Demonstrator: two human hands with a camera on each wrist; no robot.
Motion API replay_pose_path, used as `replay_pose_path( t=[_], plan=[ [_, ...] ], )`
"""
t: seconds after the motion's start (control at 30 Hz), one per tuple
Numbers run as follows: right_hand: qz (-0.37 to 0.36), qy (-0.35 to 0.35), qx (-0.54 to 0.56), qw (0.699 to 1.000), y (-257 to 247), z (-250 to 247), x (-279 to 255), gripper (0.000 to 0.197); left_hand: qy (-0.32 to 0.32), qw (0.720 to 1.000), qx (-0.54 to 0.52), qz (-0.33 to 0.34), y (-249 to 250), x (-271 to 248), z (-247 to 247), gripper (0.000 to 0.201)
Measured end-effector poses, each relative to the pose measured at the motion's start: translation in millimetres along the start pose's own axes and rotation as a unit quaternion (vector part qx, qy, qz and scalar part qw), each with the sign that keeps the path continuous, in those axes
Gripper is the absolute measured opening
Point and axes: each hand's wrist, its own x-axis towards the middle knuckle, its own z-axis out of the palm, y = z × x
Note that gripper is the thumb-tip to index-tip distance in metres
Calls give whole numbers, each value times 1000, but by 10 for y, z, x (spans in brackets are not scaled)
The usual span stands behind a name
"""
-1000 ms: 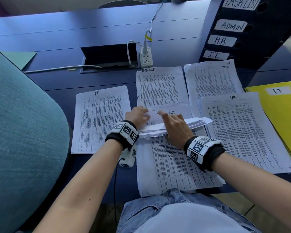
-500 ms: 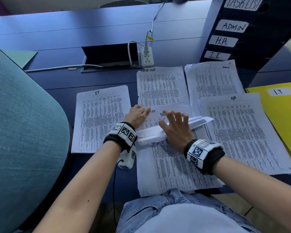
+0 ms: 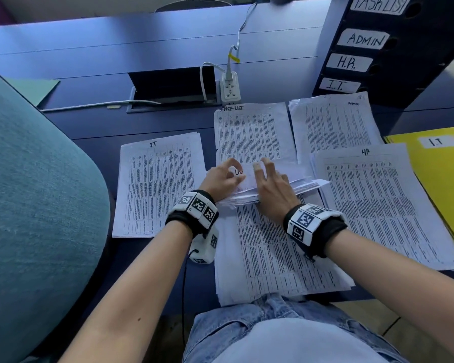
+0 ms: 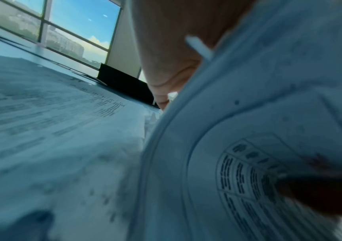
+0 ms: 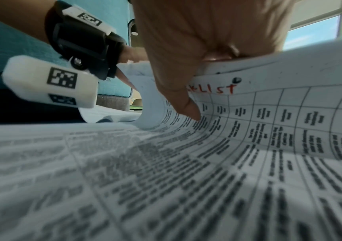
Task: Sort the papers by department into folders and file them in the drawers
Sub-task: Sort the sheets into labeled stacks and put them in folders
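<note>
Your left hand (image 3: 222, 179) and right hand (image 3: 271, 184) are pinching the folded-back sheets (image 3: 286, 179), with sorted stacks (image 3: 159, 184) crowding around and the yellow folder (image 3: 440, 179) lying far right.

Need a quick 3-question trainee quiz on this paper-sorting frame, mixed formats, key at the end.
1. True or false: the yellow folder at the right edge of the desk is labelled H.R.
2. Multiple choice: the bent-up stack of papers that both hands are working on shows which heading in the right wrist view? A) ADMIN B) a heading ending in "LIST" C) IT
3. Fill in: the bottom label on the drawer unit reads ____.

Key
1. False: its label reads I.T.
2. B: red letters ending in "LIST" show beside the right hand; the left hand holds the stack's left edge.
3. I.T.
</note>
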Motion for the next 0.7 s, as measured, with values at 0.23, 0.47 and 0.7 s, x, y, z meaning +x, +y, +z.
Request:
replay_pose_path(
  t=[0.23,0.47,0.7],
  plan=[
    [-29,25,-98,994,24,84,-119,53,50,998,-24,-42,-84,66,-90,31],
    [-39,-16,-102,994,23,255,-221,51,19,984,167,-64,-310,178,41,53],
    [-28,17,-101,994,0,163,-188,47,45,982,183,-18,-259,110,11,33]
  ],
)
